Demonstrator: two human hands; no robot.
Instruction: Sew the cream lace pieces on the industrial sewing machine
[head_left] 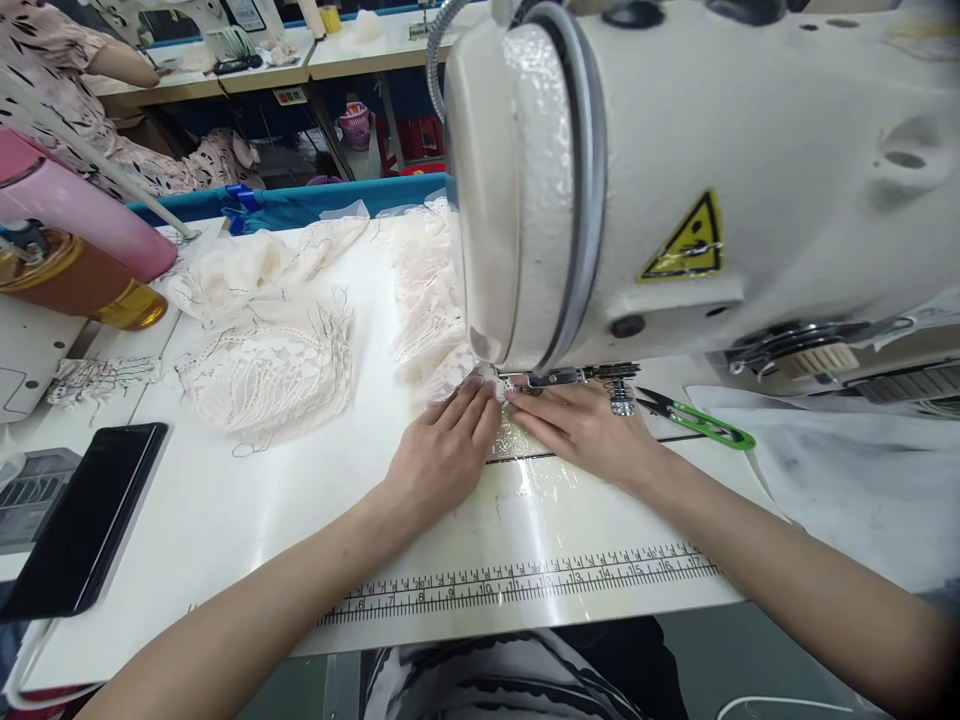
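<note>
Beneath the white sewing machine head (525,200), my left hand (450,440) lies flat with its fingers stretched out over a piece of cream lace (431,300). The lace runs back from the needle area along the machine's left side. My right hand (592,425) reaches in from the other side, fingers extended and thumb apart, with the index fingertip touching the lace edge by the metal attachment (559,378) at the presser foot. The machine head hides the needle and part of the lace. Green-handled thread snips (697,418) lie just right of my right hand.
A stack of cream lace pieces (270,370) with loose threads sits on the left. Around it are a black phone (82,520), an amber bottle (82,285) and a pink bottle (97,200). White fabric (847,470) lies right. Another person's arm (124,62) shows behind.
</note>
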